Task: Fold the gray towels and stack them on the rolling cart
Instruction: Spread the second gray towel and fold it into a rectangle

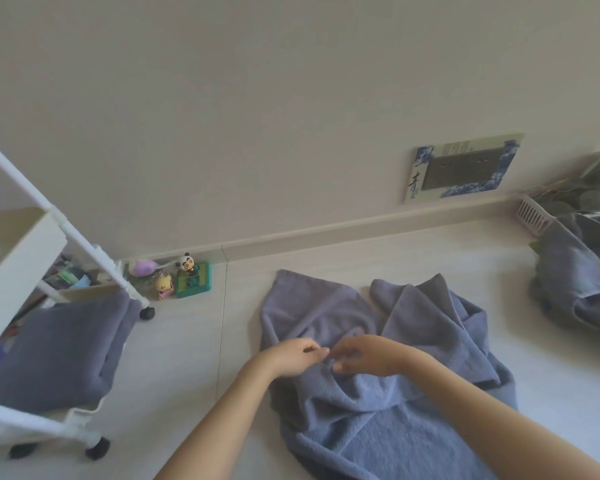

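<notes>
1. Left hand lies on the crumpled gray towel spread on the floor, its fingers curled with the tips pinching a small fold of the cloth at the towel's middle.
2. Right hand is just beside the left, fingertips nearly meeting it; its fingers are bent and its thumb presses down on the same bunched cloth, though whether it truly grips the fold I cannot tell.
3. That towel is unfolded and rumpled, with two raised flaps toward the wall and its near end running out of the bottom of the picture.
4. White rolling cart stands at the left on black casters. Its lower tray holds a folded gray towel, which fills most of the tray and lies flat.
5. Behind that tray, a further shelf of the cart holds small mixed items too blurred to name.
6. Pink slatted basket sits at the far right against the wall, with more gray towels heaped over its edge and onto the floor.
7. Small toys are grouped on the floor by the baseboard, among them a panda figure on a green base.
8. Blue-and-white decorated frame surrounds a wall socket plate; a large Chinese character is printed down its left side, and the smaller print is unreadable.
</notes>
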A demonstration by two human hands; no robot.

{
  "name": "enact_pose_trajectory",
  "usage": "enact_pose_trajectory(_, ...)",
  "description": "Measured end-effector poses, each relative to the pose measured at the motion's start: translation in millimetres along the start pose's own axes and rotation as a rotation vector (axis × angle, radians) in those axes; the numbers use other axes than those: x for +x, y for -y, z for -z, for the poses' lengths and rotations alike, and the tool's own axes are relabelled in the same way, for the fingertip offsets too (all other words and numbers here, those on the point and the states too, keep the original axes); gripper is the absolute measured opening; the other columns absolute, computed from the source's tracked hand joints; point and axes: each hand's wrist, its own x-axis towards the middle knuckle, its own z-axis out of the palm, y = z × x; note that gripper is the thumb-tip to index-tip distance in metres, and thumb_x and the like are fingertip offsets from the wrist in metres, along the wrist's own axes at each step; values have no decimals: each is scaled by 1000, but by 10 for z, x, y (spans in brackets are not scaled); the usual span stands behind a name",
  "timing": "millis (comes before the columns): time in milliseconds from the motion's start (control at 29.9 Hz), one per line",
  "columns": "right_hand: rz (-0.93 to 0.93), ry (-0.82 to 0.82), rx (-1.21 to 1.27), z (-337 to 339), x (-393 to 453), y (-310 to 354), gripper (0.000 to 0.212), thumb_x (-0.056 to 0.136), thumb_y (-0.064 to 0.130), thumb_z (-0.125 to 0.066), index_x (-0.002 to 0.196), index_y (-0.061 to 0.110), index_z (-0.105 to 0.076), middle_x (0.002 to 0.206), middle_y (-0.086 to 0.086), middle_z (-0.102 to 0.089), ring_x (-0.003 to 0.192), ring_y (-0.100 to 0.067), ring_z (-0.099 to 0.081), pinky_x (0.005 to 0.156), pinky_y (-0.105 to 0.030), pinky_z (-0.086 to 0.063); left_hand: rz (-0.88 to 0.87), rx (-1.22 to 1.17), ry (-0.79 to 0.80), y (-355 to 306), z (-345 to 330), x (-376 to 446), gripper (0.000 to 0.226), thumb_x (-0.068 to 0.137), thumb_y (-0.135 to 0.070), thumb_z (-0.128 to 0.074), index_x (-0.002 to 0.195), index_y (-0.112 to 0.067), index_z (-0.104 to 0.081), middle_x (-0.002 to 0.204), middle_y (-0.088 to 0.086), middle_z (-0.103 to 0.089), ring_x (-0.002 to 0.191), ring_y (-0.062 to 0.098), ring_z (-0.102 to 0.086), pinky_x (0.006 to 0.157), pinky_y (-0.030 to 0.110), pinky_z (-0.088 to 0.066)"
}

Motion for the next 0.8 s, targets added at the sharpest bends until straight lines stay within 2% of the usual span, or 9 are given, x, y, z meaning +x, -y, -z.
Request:
enact_pose_trajectory(67, -8, 20, -16, -76, 24, -5, 40, 91, 48, -52, 126, 29, -55, 126, 9, -57, 113, -7, -52, 92, -20, -37, 45, 87, 8, 107, -59, -10, 44, 95, -52, -44, 68, -17, -52, 71, 3, -56, 70, 13, -48, 69, 28, -37)
enact_pose_trajectory(134, 13, 23, 19, -119, 21, -10, 38, 94, 44, -48, 128, 29, -53, 128, 10, -56, 114, -4, -50, 92, -18, -34, -6, -55, -38, 209, -79, -28, 46, 93, -45, -52, 56, -20, -41, 55, -6, -39, 57, 8, -36, 60, 28, -30)
enact_pose_trajectory(268, 75, -17, 317, -144, -27, 36, 33, 97, 43, -42, 124, 27, -55, 117, 12, -58, 106, 0, -47, 94, -19, -34, -166, -424, -148, 193, 11, -126, 36, 91, -42, -57, 61, -23, -51, 59, -13, -41, 64, 7, -38, 68, 29, -32)
enact_pose_trajectory(334, 118, -68, 433, -117, -67, 84, 33, 96, 42, -46, 100, 12, -59, 90, -1, -56, 86, -5, -48, 82, -23, -39, -211, -436, -152, 106, 57, -179, 36, 93, -38, -55, 60, -25, -50, 58, -15, -39, 62, 7, -35, 65, 28, -31)
enact_pose_trajectory(401, 169, -156, 569, -4, -152, 128, 30, 94, 36, -54, 82, 8, -56, 75, 0, -49, 70, -6, -46, 67, -19, -38, -243, -437, -141, 32, 117, -236, 34, 95, -35, -53, 63, -24, -49, 56, -16, -40, 60, 4, -35, 63, 24, -31)
enact_pose_trajectory(502, 228, -292, 890, 309, -364, 141, 32, 84, 32, -65, 85, 0, -58, 77, -11, -54, 73, -17, -52, 65, -23, -41, -253, -443, -103, -24, 206, -268, 22, 94, -28, -56, 77, -15, -59, 65, -18, -53, 61, -5, -46, 61, 14, -38)
enact_pose_trajectory(635, 183, -564, 1006, 752, -653, 76, 26, 88, 27, -58, 69, 9, -55, 60, -4, -54, 58, -15, -51, 51, -19, -41, -265, -520, -135, -60, 356, -295, 31, 95, -32, -54, 87, -2, -59, 80, 5, -53, 78, 13, -47, 67, 24, -36)
enact_pose_trajectory(736, 76, -811, 954, 938, -707, -115, 32, 91, 29, -57, 74, 3, -58, 65, -10, -52, 65, -20, -49, 59, -27, -40, -276, -567, -259, -70, 569, -318, 60, 77, -59, -59, 84, 0, -60, 78, 7, -46, 75, 15, -41, 68, 31, -29)
enact_pose_trajectory(803, 30, -943, 979, 1005, -730, -219, 37, 92, 32, -57, 88, -4, -59, 75, -11, -52, 74, -21, -49, 71, -32, -38, -278, -537, -269, -72, 695, -360, 55, 70, -65, -59, 72, -11, -56, 71, 5, -43, 70, 14, -38, 65, 31, -27)
